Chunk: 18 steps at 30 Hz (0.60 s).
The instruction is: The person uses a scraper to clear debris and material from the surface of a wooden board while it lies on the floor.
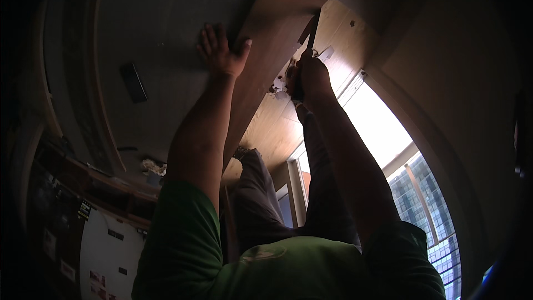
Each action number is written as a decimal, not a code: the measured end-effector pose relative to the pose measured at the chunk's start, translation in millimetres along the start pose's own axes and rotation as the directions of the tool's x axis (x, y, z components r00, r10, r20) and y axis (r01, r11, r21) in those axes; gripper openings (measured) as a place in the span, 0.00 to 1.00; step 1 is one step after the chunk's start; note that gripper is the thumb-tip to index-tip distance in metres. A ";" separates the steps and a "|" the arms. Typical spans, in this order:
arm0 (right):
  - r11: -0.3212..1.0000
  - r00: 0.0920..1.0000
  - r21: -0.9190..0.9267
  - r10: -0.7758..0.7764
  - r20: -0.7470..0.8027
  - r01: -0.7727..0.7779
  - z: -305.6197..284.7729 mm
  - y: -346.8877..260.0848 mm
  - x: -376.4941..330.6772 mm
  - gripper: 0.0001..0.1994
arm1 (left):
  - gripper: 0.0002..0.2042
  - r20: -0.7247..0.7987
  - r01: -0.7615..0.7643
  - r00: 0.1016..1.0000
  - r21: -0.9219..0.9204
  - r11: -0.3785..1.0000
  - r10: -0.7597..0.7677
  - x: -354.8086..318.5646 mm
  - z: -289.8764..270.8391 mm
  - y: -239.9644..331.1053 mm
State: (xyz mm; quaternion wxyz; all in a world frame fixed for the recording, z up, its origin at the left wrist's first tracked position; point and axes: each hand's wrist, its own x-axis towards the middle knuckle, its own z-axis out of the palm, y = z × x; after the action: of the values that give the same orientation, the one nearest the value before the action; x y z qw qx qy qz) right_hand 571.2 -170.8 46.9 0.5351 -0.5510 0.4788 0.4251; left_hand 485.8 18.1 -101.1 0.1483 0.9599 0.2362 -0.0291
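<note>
Above the person, the right hand (311, 75) grips a dark chisel-like tool (311, 30) whose long axis points up at the wooden beam (272, 22), while the left hand (221, 51) lies open and flat just beside that beam.

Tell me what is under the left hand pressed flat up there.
The left hand lies spread on a grey flat ceiling panel, thumb against the brown wooden beam. The panel surface beneath the palm is covered, so any mark or fixing there cannot be seen.
</note>
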 end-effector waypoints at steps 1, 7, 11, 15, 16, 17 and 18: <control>1.000 0.999 -0.026 0.001 0.039 0.000 10.9 4.7 -13.7 0.11 | 0.46 -0.009 0.014 1.000 0.016 1.000 -0.014 -1.7 -4.9 -7.5; 0.953 0.984 -0.288 -0.045 0.171 0.094 -11.7 29.7 53.9 0.10 | 0.45 0.016 -0.017 1.000 -0.005 1.000 0.017 4.2 7.1 15.7; 0.933 0.986 -0.320 -0.155 0.053 0.164 -4.0 44.3 1.3 0.13 | 0.45 -0.032 -0.029 0.999 0.024 0.999 0.030 2.1 -0.3 0.5; 0.979 0.992 -0.201 -0.005 0.125 0.031 1.6 51.3 21.4 0.16 | 0.45 0.004 -0.035 0.999 0.016 0.999 0.035 7.7 0.4 16.5; 0.984 0.997 -0.179 0.020 0.076 -0.006 0.0 48.5 22.3 0.16 | 0.46 0.004 -0.036 0.999 0.020 0.999 0.036 7.9 0.6 16.9; 0.987 0.999 -0.154 0.045 0.026 -0.041 -3.3 45.4 22.5 0.15 | 0.46 0.005 -0.037 0.999 0.022 0.999 0.037 7.7 1.0 17.7; 0.989 0.997 -0.127 0.072 -0.025 -0.075 -6.6 43.4 22.1 0.14 | 0.46 0.006 -0.039 0.999 0.023 0.999 0.039 7.5 1.7 19.0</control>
State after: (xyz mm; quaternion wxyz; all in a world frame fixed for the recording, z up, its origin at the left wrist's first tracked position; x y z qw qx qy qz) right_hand 532.3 -177.5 17.8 0.4777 -0.5705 0.4759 0.4688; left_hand 501.2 4.9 -98.5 0.1383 0.9659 0.2164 -0.0318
